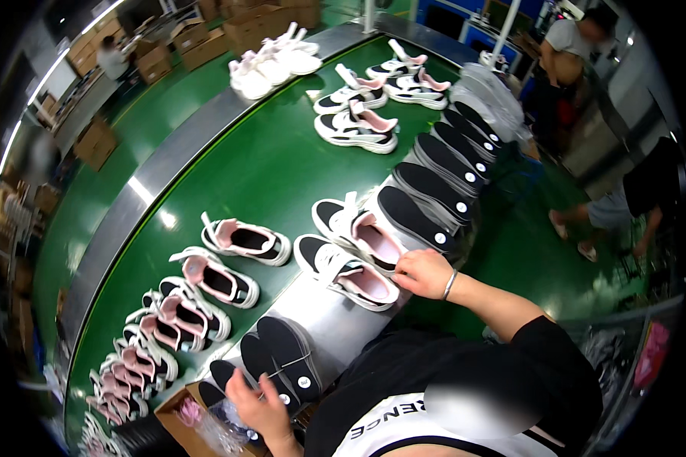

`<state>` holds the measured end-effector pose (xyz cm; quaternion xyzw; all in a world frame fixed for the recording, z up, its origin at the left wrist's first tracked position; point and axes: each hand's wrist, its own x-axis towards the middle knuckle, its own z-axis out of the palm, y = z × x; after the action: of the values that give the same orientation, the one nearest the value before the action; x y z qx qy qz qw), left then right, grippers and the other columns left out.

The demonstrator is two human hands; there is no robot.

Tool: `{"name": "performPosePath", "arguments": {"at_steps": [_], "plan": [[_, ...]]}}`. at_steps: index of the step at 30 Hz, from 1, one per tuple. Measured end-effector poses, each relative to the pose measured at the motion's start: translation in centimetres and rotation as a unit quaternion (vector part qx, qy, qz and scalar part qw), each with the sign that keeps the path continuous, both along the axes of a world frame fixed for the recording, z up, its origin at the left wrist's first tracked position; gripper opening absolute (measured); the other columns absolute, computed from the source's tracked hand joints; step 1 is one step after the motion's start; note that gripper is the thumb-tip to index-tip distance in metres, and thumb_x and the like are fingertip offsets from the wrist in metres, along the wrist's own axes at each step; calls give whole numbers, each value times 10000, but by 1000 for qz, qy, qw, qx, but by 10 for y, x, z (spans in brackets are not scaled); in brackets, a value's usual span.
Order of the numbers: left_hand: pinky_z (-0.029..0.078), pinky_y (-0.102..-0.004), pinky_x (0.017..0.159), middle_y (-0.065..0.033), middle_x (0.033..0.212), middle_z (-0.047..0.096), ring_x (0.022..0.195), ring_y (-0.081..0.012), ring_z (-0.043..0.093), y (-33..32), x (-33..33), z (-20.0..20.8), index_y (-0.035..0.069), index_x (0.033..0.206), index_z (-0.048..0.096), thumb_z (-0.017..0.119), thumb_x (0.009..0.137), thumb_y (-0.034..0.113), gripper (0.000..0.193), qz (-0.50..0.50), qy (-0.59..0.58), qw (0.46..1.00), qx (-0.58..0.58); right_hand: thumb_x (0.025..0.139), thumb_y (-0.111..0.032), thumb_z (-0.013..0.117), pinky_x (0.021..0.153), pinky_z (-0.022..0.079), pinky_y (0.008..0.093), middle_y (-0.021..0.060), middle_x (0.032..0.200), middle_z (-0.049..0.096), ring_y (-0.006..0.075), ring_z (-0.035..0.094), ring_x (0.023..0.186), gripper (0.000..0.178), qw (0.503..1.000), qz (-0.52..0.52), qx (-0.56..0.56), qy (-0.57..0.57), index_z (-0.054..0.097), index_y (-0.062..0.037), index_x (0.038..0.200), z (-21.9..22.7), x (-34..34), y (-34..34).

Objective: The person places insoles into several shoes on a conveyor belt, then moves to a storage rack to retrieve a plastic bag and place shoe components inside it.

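Note:
Two white-and-black sneakers with pink linings, the nearer sneaker (347, 272) and the farther sneaker (358, 228), sit side by side on the metal edge in front of me. My right hand (425, 274), with a bracelet at the wrist, has its curled fingers at the heels of this pair, closed on the nearer one. My left hand (259, 404) is raised with its fingers apart beside a bundle of black insoles (286, 346). A thin band crosses that bundle, and its insoles have round white stickers. No object shows in the left hand.
More stacked black insoles (427, 183) line the edge to the right, up to a clear plastic bag (488, 99). Sneakers (221, 278) stand in a row on the green belt (206, 190). A cardboard box (187, 426) with plastic wrapping is near my left hand. Other people are beyond.

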<state>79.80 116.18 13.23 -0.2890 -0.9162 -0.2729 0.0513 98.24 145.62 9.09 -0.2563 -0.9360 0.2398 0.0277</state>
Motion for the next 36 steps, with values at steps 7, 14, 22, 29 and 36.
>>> {"name": "performPosePath", "arguments": {"at_steps": [7, 14, 22, 29, 36], "plan": [[378, -371, 788, -194, 953, 505, 895, -325, 484, 104, -73, -78, -35, 1044, 456, 560, 732, 140, 373, -72, -82, 987, 121, 738, -204, 556, 627, 433, 356, 109, 741, 563, 286, 542, 719, 155, 977, -189, -93, -26, 578, -54, 708, -35, 115, -54], [378, -434, 828, -190, 1053, 448, 980, -340, 440, 114, -173, -117, 23, 1084, 401, 605, 688, 275, 512, 269, -106, 955, -68, 732, -226, 571, 626, 435, 351, 123, 742, 564, 288, 545, 712, 182, 960, -207, -142, -124, 584, -45, 739, -46, 158, -83], [358, -369, 856, -173, 1070, 492, 950, -260, 505, 125, -230, -179, 16, 1189, 374, 561, 656, 164, 584, 164, -222, 953, 127, 741, -268, 545, 666, 440, 359, 122, 799, 578, 291, 552, 743, 215, 915, -339, -153, -154, 597, -61, 772, -55, 214, -80], [367, -357, 838, -165, 1065, 492, 935, -245, 503, 260, -23, -74, 16, 1185, 380, 550, 669, 156, 561, -177, -162, 932, 272, 764, -340, 463, 616, 444, 402, 95, 749, 599, 289, 569, 745, 283, 875, -363, -238, -211, 588, -86, 775, -76, 237, -103], [375, -344, 820, -157, 1060, 492, 921, -230, 501, 304, 153, -43, 15, 1181, 386, 540, 683, 147, 538, -518, -220, 801, 204, 725, -275, 487, 510, 376, 365, 102, 575, 534, 212, 499, 540, 263, 802, -561, -202, -23, 539, -54, 592, -99, 313, -143]]}}
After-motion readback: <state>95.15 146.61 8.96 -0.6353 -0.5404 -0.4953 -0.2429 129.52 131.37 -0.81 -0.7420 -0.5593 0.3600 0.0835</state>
